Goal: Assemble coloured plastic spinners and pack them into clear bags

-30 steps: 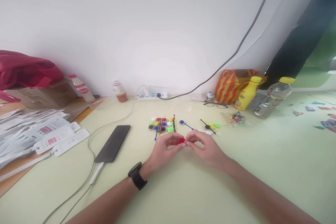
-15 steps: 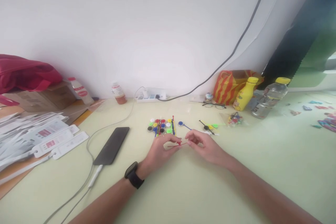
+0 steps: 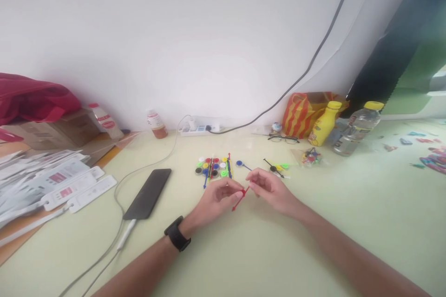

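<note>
My left hand (image 3: 216, 199) and my right hand (image 3: 269, 190) meet over the pale green table (image 3: 244, 250), fingertips almost touching. Between them is a thin red plastic stick (image 3: 240, 198), tilted down to the left; its upper end is pinched by my right fingers and my left fingertips close on it near the top. A black watch (image 3: 177, 239) sits on my left wrist. Just beyond my hands lies a cluster of small coloured discs and sticks (image 3: 214, 166), with a blue disc-and-stick piece (image 3: 241, 164) and black, green and yellow pieces (image 3: 277, 167) further right.
A black phone (image 3: 149, 193) with a white cable lies to the left, near white packets (image 3: 52, 181). At the back stand a power strip (image 3: 202, 127), small bottles (image 3: 155, 124), glasses (image 3: 285, 138), a yellow bottle (image 3: 325, 124), a water bottle (image 3: 355, 129) and a striped bag (image 3: 301, 113).
The red piece, held level between both hands a second ago, now hangs as a thin stick tilted down to the left. Both hands stayed nearly in place.
</note>
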Available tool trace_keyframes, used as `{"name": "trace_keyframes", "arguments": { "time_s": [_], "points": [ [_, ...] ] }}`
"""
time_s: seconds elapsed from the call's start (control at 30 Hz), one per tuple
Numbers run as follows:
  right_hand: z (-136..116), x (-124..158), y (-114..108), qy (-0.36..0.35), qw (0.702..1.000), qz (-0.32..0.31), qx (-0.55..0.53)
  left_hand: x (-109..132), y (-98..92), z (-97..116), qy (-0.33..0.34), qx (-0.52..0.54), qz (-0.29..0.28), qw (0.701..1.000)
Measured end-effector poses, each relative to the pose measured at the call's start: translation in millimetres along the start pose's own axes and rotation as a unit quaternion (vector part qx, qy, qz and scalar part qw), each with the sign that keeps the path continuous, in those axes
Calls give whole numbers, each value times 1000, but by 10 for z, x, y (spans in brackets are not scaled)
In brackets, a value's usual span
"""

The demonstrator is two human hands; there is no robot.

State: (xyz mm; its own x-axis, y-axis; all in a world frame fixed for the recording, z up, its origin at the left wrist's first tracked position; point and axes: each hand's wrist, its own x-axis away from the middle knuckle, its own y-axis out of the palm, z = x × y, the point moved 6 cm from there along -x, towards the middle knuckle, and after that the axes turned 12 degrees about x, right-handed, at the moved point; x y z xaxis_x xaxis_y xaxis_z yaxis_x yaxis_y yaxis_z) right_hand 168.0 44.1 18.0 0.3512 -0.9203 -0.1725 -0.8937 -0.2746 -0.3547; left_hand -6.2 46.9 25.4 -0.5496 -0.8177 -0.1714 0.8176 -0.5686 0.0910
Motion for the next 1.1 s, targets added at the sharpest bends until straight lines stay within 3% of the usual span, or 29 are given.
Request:
{"name": "trace_keyframes", "arguments": {
  "time_s": [0.1,0.27,0.37,0.5,0.53,0.63,0.7,0.93,1.1],
  "points": [
    [13,-7,-12,4,1000,4,3,-9,15,-37,-34,41,-15,998],
    [-47,25,-179,-14,985,109,131,-47,-66,-84,-41,82,36,995],
    [-86,40,-169,-30,983,90,157,-56,-97,-95,-51,89,59,993],
    [-118,72,-130,-26,990,84,115,-58,-111,-79,-53,95,70,992],
    [-120,77,-108,-16,992,69,102,-58,-114,-75,-51,98,73,991],
    [-124,95,27,15,997,-63,49,-59,-121,-57,-44,100,79,991],
    [-142,109,58,20,993,-119,9,-60,-120,-50,-43,96,80,991],
    [-46,36,-119,52,998,-15,-16,-55,-148,-72,-54,106,99,988],
    [35,9,-187,75,997,28,-10,-59,-200,-125,-82,184,104,974]
  ]
}}
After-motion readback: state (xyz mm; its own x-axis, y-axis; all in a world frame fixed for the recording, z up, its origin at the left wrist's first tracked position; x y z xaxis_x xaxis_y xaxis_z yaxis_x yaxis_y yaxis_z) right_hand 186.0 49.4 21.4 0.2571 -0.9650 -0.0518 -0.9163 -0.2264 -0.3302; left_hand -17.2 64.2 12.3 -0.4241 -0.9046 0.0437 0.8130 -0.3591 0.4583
